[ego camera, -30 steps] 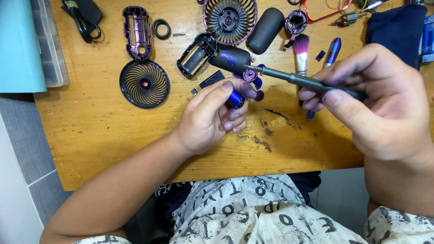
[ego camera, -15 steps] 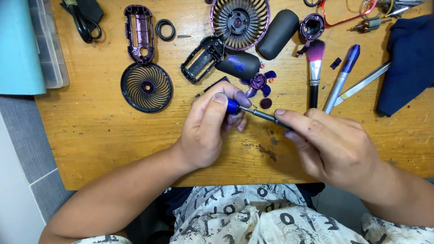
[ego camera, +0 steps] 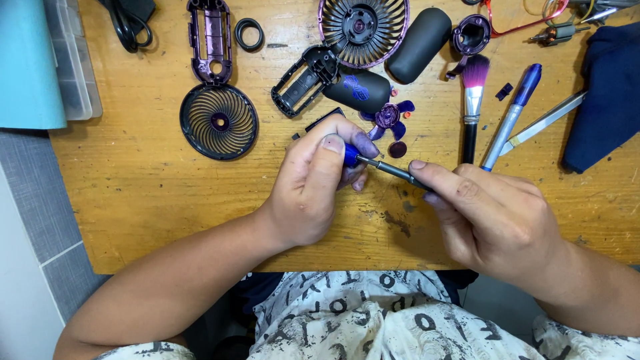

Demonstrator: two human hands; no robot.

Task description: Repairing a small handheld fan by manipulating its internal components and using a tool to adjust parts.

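A worn wooden bench [ego camera: 153,200] fills the view, its top scratched and stained dark in patches; the front edge runs straight; to the left, grey floor tiles [ego camera: 40,200] with pale grout lines; the light is even and soft.

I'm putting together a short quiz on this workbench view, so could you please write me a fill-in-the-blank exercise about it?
1. The left hand pinches a small ____ part against the screwdriver shaft.
2. The right hand grips the screwdriver, whose tip points toward the ____ hand.
3. The makeup brush has bristles that are pink and ____.
4. The purple fan blade lies on the ____ table.

Missing words: blue; left; purple; wooden
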